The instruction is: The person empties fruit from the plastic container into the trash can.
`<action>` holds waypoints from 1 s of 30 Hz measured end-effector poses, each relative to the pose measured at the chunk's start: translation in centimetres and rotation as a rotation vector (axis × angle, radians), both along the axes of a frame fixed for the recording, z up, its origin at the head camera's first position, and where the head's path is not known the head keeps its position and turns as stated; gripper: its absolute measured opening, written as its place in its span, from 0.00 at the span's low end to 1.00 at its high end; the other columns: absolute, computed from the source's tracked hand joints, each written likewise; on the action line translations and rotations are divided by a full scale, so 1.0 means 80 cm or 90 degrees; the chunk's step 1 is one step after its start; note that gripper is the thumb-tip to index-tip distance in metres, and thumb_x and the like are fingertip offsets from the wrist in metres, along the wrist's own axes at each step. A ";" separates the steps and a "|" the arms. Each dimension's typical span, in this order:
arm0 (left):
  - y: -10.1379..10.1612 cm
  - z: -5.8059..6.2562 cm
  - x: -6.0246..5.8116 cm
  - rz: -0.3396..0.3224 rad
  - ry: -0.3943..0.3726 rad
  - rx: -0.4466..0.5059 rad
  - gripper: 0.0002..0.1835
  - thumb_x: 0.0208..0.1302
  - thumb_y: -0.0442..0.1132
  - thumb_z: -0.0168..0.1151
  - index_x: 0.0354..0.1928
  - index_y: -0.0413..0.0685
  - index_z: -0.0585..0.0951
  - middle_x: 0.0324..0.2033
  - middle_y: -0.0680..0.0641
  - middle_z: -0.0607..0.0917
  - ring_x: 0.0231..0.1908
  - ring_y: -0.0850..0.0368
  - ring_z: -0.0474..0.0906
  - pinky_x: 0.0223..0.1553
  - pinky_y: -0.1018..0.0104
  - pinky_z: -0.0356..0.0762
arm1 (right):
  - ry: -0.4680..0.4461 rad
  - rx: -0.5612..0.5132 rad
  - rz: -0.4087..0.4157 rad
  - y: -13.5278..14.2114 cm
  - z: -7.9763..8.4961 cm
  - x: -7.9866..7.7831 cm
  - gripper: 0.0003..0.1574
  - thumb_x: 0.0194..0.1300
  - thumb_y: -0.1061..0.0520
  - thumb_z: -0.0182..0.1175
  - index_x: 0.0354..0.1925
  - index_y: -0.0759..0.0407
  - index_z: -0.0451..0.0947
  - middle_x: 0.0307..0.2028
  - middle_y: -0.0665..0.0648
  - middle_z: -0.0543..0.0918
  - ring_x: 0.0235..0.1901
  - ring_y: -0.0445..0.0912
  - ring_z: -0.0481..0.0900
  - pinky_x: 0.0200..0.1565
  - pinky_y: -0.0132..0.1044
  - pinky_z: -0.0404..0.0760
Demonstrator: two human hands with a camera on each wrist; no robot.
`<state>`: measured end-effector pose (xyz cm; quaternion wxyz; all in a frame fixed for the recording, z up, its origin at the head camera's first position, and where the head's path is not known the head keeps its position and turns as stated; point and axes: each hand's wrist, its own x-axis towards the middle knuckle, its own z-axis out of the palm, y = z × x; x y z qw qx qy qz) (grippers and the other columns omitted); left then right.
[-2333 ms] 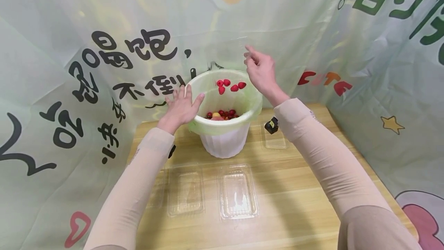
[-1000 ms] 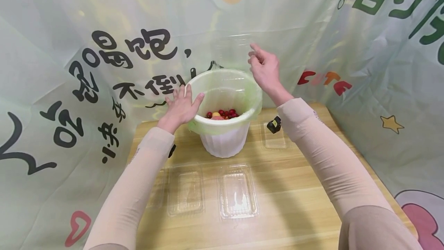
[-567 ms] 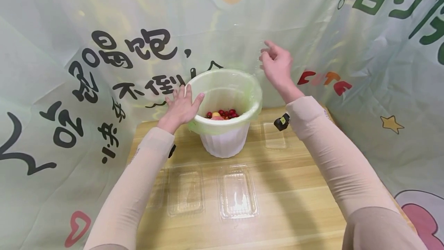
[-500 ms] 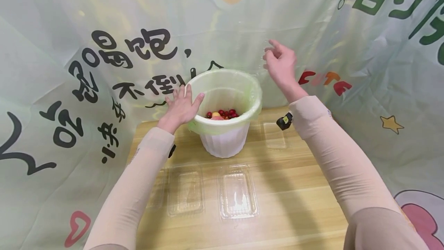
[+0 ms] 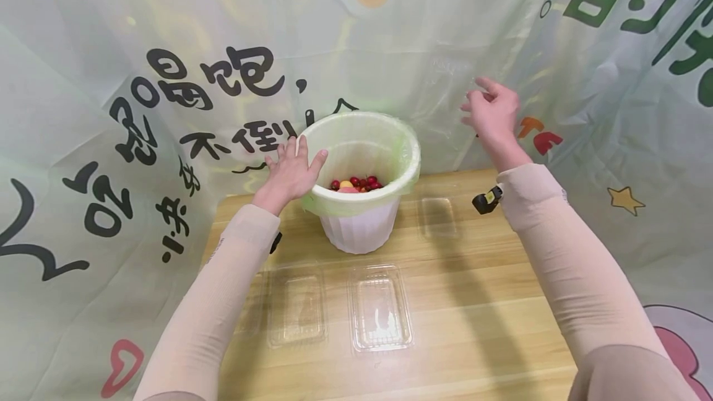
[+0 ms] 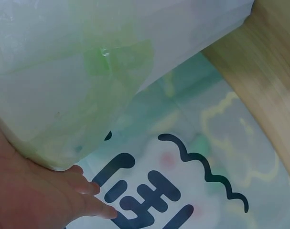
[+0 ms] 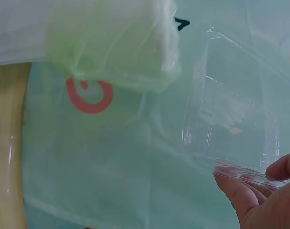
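My right hand [image 5: 494, 113] is raised to the right of a white bucket [image 5: 359, 228] and pinches a clear plastic container [image 7: 240, 114] by its edge, thumb on one side and fingers on the other. No fruit shows in that container. A thin green bag [image 5: 328, 204] lines the bucket and folds over its rim. Dark red and yellowish fruit [image 5: 356, 185] lies at the bottom. My left hand [image 5: 292, 169] rests on the rim's left side with spread fingers; in the left wrist view they lie beside the green bag.
Two clear plastic containers, a middle one [image 5: 381, 308] and a left one [image 5: 297, 307], lie on the wooden table [image 5: 445, 351] before the bucket. Another clear container [image 5: 438, 216] lies to its right. A printed cloth [image 5: 445, 5] hangs behind and at both sides.
Raspberries seen above the bucket's opening at first are gone from there. My right hand has then moved right, away from the bucket, with the clear container. The left hand has kept its place.
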<state>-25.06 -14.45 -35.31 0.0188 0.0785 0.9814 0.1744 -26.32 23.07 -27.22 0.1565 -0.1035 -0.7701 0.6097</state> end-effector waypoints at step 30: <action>0.000 0.002 0.003 -0.002 -0.001 0.025 0.51 0.77 0.74 0.21 0.85 0.41 0.38 0.84 0.32 0.38 0.82 0.26 0.33 0.77 0.23 0.28 | -0.091 0.032 0.055 0.051 -0.108 0.025 0.32 0.78 0.53 0.46 0.75 0.63 0.70 0.39 0.42 0.84 0.34 0.36 0.88 0.41 0.35 0.91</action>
